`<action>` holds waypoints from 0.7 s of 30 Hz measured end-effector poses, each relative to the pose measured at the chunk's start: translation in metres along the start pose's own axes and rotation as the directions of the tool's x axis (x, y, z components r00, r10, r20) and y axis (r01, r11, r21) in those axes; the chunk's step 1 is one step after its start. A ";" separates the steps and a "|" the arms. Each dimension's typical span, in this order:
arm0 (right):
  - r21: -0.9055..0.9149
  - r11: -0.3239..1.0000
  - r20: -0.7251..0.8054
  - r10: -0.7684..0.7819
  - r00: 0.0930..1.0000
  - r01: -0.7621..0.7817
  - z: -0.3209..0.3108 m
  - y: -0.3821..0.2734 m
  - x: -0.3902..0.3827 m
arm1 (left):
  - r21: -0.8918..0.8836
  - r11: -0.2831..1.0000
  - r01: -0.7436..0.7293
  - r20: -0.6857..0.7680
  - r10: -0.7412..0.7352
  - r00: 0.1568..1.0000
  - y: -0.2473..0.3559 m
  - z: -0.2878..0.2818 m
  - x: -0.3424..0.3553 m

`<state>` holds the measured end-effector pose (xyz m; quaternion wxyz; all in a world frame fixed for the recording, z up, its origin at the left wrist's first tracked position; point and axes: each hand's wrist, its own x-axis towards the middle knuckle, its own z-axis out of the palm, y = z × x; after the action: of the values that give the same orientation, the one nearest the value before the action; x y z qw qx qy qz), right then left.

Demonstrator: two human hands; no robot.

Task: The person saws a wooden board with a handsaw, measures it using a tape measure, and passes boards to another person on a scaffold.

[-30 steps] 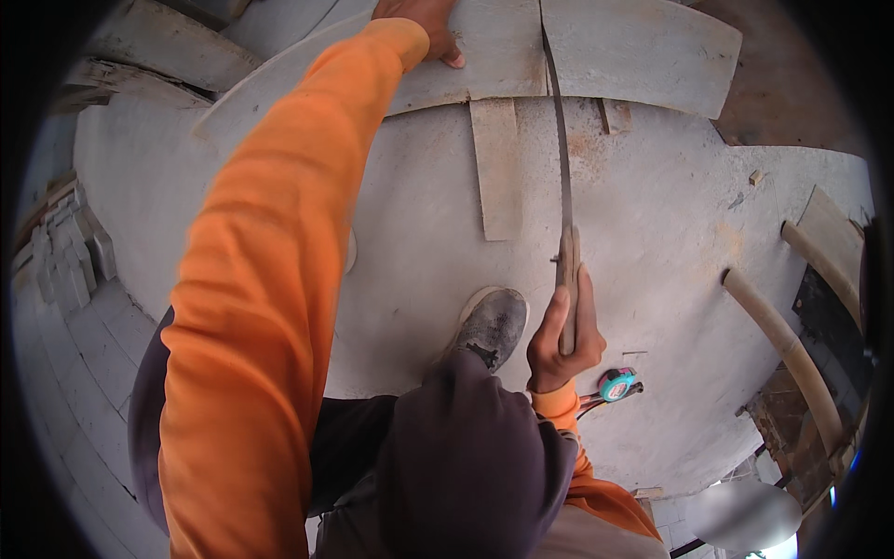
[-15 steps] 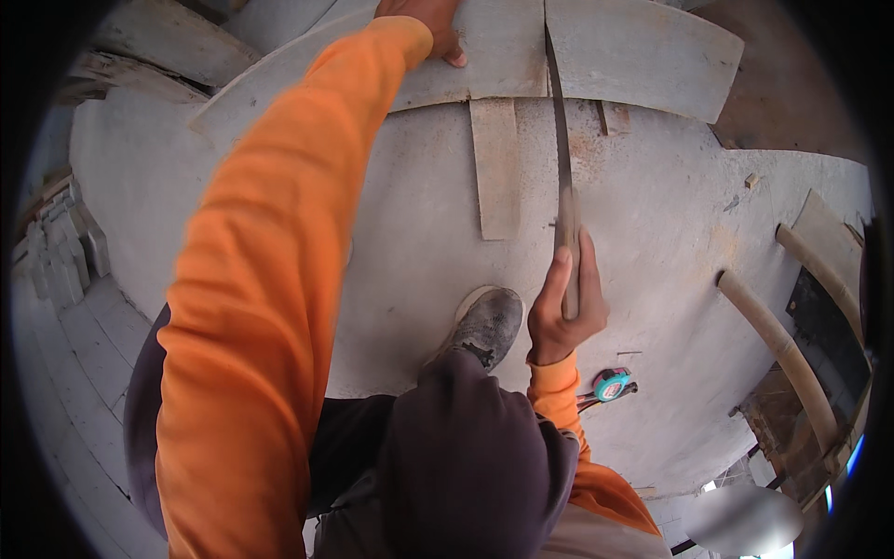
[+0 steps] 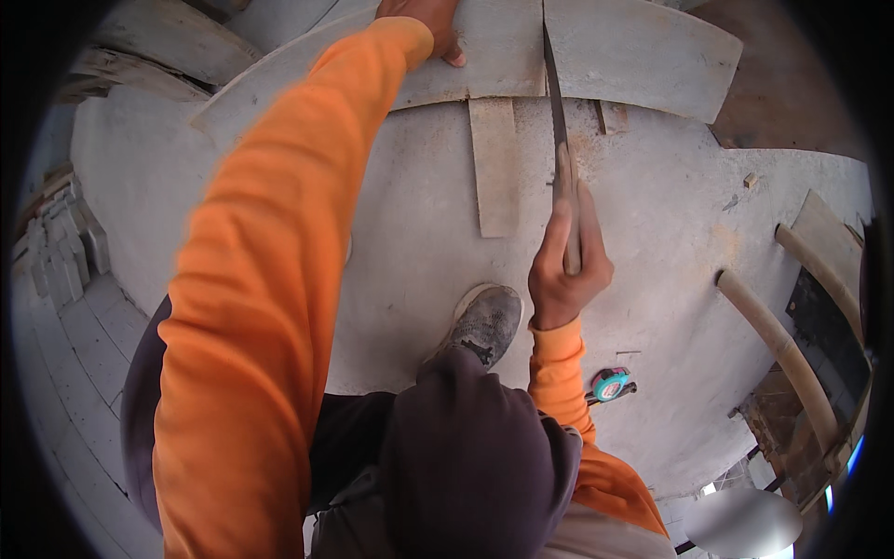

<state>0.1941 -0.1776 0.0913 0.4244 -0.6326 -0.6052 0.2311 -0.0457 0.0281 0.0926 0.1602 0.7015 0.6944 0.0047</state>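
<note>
A long grey wooden board (image 3: 643, 58) lies across the top of the view, split by a narrow cut from its near edge upward. In that cut sits the thin dark blade of a handsaw (image 3: 557, 102). My right hand (image 3: 570, 279) is closed around the saw's handle, below the board's near edge. On the board, left of the cut, my left hand (image 3: 424, 20) presses down with its thumb spread; the other fingers are mostly cut off by the picture's top edge. A short wooden strip (image 3: 494, 177) extends toward me from beneath the board, with sawdust near it.
A teal tape measure (image 3: 610, 384) and a nail (image 3: 629, 352) lie on the grey surface right of my shoe (image 3: 486, 326). Curved wooden poles (image 3: 787, 359) stand at the right. Rough planks (image 3: 172, 42) are at the far left, and stacked pale pieces (image 3: 63, 247) at the left.
My right hand has pushed the saw forward, away from me, so the handle is closer to the board. The left hand stays in place on the board.
</note>
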 end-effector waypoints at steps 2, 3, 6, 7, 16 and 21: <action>0.038 0.997 -0.022 -0.060 0.998 0.060 0.032 -0.004 0.061 | -0.017 1.000 -0.013 -0.008 0.012 1.000 0.002 0.003 0.002; 0.063 0.995 -0.022 -0.078 0.997 0.079 0.041 -0.001 0.068 | -0.023 0.999 -0.024 -0.029 0.023 0.999 -0.003 0.005 0.002; 0.006 0.999 0.051 0.049 0.997 -0.049 0.010 -0.006 0.003 | -0.023 1.000 -0.002 0.035 0.003 0.999 -0.015 0.011 -0.004; -0.035 0.999 0.031 -0.032 0.999 0.033 -0.016 0.000 -0.032 | -0.019 1.000 0.006 0.051 -0.005 0.999 -0.014 0.005 0.002; 0.075 0.997 -0.005 -0.031 1.000 0.031 0.034 -0.001 0.064 | -0.015 1.000 -0.014 0.022 0.015 1.000 -0.001 0.001 0.003; -0.041 0.999 0.034 -0.020 0.999 0.022 -0.018 0.003 -0.031 | -0.055 0.997 -0.046 -0.009 0.046 0.999 -0.009 -0.006 0.003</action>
<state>0.2057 -0.2113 0.0915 0.4034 -0.6309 -0.6236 0.2246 -0.0556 0.0321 0.0952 0.1768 0.7126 0.6783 0.0305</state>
